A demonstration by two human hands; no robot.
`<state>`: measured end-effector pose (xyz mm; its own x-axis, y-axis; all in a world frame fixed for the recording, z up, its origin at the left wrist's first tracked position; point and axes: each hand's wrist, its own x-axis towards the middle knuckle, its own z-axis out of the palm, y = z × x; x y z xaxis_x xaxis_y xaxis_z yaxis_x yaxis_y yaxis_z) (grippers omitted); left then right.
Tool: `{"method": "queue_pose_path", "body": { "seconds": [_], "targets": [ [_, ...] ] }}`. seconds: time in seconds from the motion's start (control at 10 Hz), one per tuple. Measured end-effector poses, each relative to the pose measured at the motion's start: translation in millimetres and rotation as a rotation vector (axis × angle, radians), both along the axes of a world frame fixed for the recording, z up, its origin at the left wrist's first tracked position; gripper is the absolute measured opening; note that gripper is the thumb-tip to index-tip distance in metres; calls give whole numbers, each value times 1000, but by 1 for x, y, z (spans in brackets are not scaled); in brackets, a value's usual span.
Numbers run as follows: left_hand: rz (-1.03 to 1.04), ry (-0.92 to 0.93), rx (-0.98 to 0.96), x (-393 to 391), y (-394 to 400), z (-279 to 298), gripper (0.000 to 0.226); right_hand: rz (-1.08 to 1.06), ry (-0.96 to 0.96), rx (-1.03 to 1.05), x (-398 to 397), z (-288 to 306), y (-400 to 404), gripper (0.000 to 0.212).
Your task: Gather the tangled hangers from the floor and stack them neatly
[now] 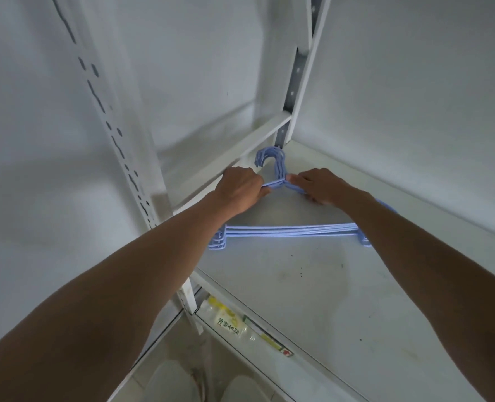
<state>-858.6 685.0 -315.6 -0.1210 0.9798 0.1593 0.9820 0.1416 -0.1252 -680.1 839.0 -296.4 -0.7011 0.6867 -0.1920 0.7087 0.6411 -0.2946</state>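
Two bare arms reach forward and up from the bottom corners, meeting near the middle. The left hand (239,189) is curled into a fist, knuckles up, and its grip is shut tight on the left slope of the hangers (291,230). The right hand (321,187) lies flatter, its fingers pinched closed on the right slope, just beside the neck. These hangers are thin, smooth, light blue plastic triangles, lying flat in a neat pile on the white shelf (313,285). Their curved hooks point to 12 o'clock, near the metal post (294,82) with holes. At 6 o'clock, a clear bottle (228,322) with a yellow label lies below the shelf.
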Motion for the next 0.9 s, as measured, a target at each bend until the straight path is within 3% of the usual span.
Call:
{"method": "queue_pose_path", "body": {
  "seconds": [0.2, 0.4, 0.5, 0.7, 0.9],
  "targets": [
    [8, -26, 17, 5, -2, -6, 38, -13, -148, 105, -10, -1, -4, 60],
    [145, -122, -76, 7, 2, 1, 47, -95, -101, 343, -10, -12, -18, 68],
    [239, -225, -150, 14, -4, 18, 60, -118, 47, 274, -7, -4, -23, 59],
    [211, -191, -88, 49, -55, 54, 58, -145, 171, 248, 12, 30, -48, 51],
    [282, -102, -223, 77, -127, 100, 62, -31, 32, 329, 69, 71, -91, 53]
  ]
}}
